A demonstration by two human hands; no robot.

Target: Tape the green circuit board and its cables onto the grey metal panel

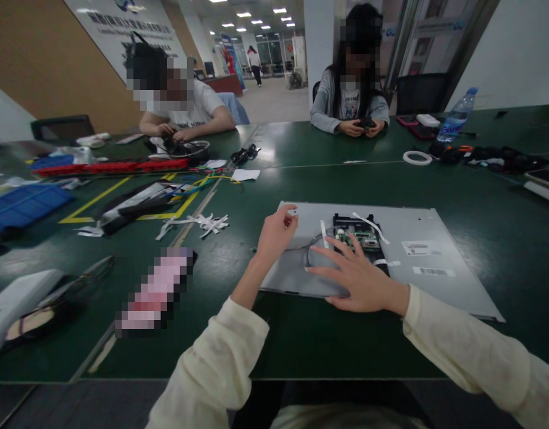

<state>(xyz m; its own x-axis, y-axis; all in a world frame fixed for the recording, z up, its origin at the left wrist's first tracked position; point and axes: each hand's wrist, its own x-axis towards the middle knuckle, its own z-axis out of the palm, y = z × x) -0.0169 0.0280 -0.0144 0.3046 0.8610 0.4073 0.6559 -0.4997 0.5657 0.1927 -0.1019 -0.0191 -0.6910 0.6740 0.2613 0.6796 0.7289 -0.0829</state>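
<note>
A flat grey metal panel (412, 226), like the back of a display, lies on the table in front of me. Near its middle a green circuit board (369, 243) sits in a black frame, with white tape strips (373, 225) on and around it. My right hand (361, 280) is spread over the panel, its fingertips by the board and a thin grey cable (306, 256). At the panel's left edge, my left hand (276, 235) has its fingers curled in a pinch; whatever they hold, if anything, is hidden.
Left of the panel are a heap of white tape strips (209, 224) and a blurred-out phone (158, 289). A blue tray (26, 205) stands further left. Two people sit across the table. A tape roll (417, 158) and a water bottle (457, 116) are at the far right.
</note>
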